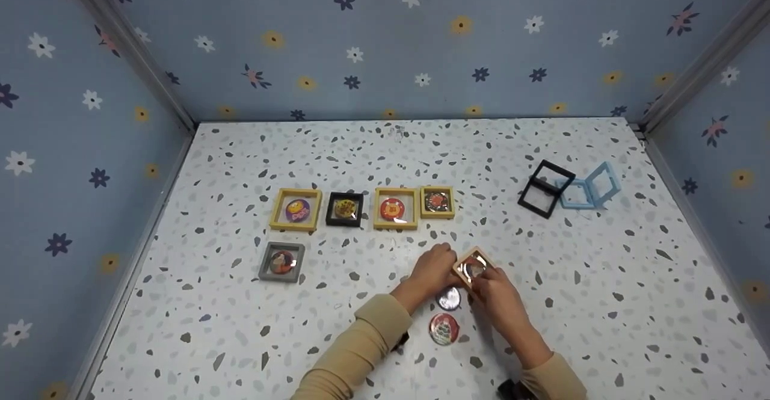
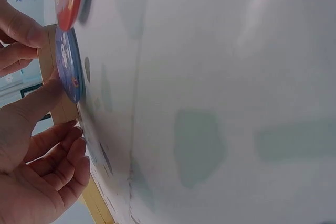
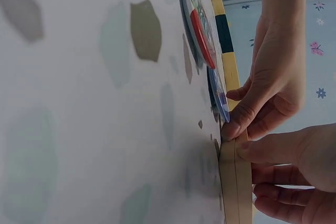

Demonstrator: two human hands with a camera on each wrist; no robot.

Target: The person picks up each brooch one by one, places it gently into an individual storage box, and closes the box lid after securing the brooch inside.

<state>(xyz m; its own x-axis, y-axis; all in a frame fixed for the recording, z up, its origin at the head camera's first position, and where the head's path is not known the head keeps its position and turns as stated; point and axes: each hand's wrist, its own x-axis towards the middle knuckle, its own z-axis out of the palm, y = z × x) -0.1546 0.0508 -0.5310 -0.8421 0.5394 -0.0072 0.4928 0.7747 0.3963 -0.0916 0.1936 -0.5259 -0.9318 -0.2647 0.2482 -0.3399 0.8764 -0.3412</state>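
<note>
A tan square display frame [image 1: 474, 266] with a clear window and a round badge inside is held between both hands, low over the table. My left hand [image 1: 434, 270] grips its left side, the thumb [image 2: 39, 100] against the frame's edge. On the other side my right hand [image 1: 500, 301] pinches it, with the thumb [image 3: 268, 149] on the side wall. Just below the frame lies a blue button badge [image 1: 449, 299], close to my left thumb. Nearer to me is a red badge [image 1: 444, 329] with a green tree picture.
Yellow frames [image 1: 296, 227] [image 1: 395, 227] [image 1: 437, 214], a black frame [image 1: 344, 222] and a grey frame [image 1: 281, 278], all holding badges, lie to the left and behind. Opened black [image 1: 539, 212] and light-blue [image 1: 592, 196] frames stand at back right. Patterned walls [image 1: 385, 39] enclose the table.
</note>
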